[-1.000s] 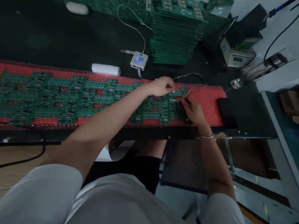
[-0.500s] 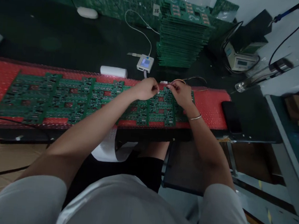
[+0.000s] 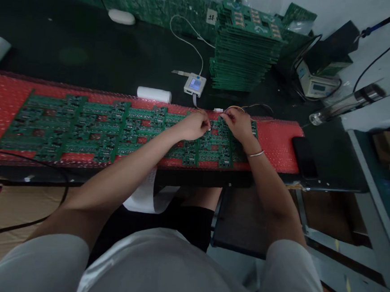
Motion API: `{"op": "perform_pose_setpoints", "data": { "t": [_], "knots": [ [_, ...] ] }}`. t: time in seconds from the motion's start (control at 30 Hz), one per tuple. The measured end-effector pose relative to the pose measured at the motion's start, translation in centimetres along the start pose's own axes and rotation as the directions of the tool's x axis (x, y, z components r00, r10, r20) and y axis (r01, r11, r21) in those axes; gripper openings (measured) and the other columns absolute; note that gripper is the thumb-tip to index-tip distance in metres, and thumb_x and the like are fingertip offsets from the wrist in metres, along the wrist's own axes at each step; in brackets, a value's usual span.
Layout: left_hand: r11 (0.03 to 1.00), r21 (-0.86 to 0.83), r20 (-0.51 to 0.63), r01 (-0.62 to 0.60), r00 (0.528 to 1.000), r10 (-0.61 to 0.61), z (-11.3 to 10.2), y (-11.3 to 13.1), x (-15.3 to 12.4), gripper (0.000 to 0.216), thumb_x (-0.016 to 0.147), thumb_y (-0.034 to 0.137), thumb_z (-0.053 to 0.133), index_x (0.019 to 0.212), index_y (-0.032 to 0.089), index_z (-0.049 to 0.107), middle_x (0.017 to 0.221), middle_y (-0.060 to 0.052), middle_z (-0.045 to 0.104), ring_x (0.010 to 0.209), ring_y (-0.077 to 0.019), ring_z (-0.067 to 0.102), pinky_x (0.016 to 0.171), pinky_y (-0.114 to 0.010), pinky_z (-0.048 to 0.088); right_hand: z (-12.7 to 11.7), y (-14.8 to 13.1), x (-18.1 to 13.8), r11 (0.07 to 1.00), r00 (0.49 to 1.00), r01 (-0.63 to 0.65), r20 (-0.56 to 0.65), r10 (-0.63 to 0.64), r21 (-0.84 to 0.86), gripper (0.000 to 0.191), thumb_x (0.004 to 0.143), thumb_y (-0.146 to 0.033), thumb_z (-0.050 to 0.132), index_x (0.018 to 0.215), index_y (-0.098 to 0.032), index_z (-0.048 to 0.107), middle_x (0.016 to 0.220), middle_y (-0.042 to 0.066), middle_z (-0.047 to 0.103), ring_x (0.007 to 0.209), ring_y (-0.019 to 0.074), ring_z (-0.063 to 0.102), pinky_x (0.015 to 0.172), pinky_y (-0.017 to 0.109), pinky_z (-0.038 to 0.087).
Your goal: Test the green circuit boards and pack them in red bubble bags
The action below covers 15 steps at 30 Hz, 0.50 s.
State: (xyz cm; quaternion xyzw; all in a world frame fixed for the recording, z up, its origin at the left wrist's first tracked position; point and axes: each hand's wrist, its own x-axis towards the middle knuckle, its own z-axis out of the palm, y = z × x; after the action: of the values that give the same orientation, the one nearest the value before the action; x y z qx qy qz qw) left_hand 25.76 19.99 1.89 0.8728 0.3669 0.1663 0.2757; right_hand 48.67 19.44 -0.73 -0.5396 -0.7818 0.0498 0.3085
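My left hand [image 3: 195, 125] is closed in a pinch over the green circuit boards [image 3: 139, 126], and a small white connector [image 3: 209, 129] shows at its fingertips. From a small white device with a lit screen [image 3: 195, 84], a grey ribbon cable [image 3: 195, 101] runs down to behind this hand. My right hand [image 3: 239, 124] pinches thin coloured wires [image 3: 233, 107] at the boards' upper edge; its fingertips partly hide them. Just above the right fingertips lies a white plug [image 3: 218, 110]. The boards rest on red bubble wrap [image 3: 276, 143].
A tall stack of green boards [image 3: 245, 60] stands behind the hands. A white roll [image 3: 154, 94] lies left of the device. To the right are a black phone [image 3: 304, 157], a clear tube [image 3: 350, 104] and a boxy instrument with a display [image 3: 317, 86].
The view has shifted slightly, so the scene sits a little to the right. My left hand is slightly lower over the boards; the right hand keeps its pinch in nearly the same place.
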Motion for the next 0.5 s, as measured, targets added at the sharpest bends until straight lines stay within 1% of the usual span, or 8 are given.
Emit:
{"op": "perform_pose_setpoints", "data": {
  "t": [0.13, 0.3, 0.5],
  "knots": [
    [1.0, -0.003, 0.003, 0.005, 1.0, -0.005, 0.02, 0.12, -0.04, 0.015, 0.085, 0.013, 0.055, 0.084, 0.014, 0.07, 0.095, -0.009, 0.069, 0.093, -0.0207, 0.066, 0.09, -0.034, 0.052, 0.2, -0.21, 0.07, 1.0, 1.0, 0.0, -0.006, 0.0, -0.003, 0.041, 0.101, -0.058, 0.045, 0.086, -0.024, 0.063, 0.098, 0.011, 0.072, 0.097, 0.0271, 0.065, 0.092, 0.043, 0.05],
    [1.0, -0.017, 0.008, 0.012, 1.0, -0.012, 0.0, 0.14, -0.07, 0.016, 0.085, 0.013, 0.054, 0.084, 0.014, 0.07, 0.097, -0.01, 0.068, 0.092, -0.0209, 0.066, 0.089, -0.034, 0.052, 0.35, -0.04, 0.08, 1.0, 1.0, 0.014, -0.007, -0.014, -0.001, 0.038, 0.102, -0.055, 0.046, 0.088, -0.025, 0.063, 0.097, 0.01, 0.072, 0.098, 0.0264, 0.065, 0.092, 0.042, 0.05],
    [1.0, -0.015, 0.001, 0.011, 1.0, -0.011, 0.15, 0.06, 0.04, 0.016, 0.084, 0.016, 0.056, 0.083, 0.016, 0.071, 0.097, -0.009, 0.069, 0.092, -0.0203, 0.066, 0.09, -0.034, 0.053, 0.49, 0.2, 0.11, 1.0, 1.0, 0.001, -0.009, -0.001, -0.016, 0.041, 0.101, -0.059, 0.044, 0.089, -0.025, 0.063, 0.094, 0.01, 0.072, 0.096, 0.0273, 0.065, 0.091, 0.043, 0.05]
  ]
}}
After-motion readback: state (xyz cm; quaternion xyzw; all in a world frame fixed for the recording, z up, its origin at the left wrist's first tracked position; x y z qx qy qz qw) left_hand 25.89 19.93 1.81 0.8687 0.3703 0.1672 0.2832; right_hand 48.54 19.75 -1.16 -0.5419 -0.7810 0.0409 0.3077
